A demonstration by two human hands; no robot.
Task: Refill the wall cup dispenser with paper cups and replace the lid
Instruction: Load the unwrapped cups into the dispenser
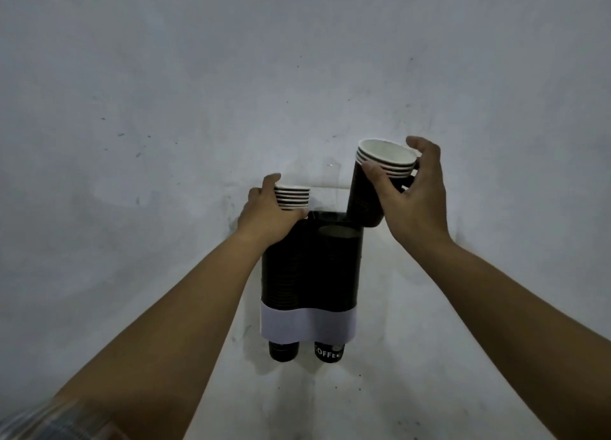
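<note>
Hands (269,213) (413,188) grip cups (292,196) — dispenser (310,274) top seemingly lidless.

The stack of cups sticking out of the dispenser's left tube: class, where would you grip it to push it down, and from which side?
Grip the stack of cups around its exposed white rims, coming from the left and above, as the left hand does. Only the rims stand clear of the dispenser; the right hand holds a tilted stack on the other side.

Grey scuffed wall (165,109), dark two-tube cup dispenser (310,274) mounted on it
</note>
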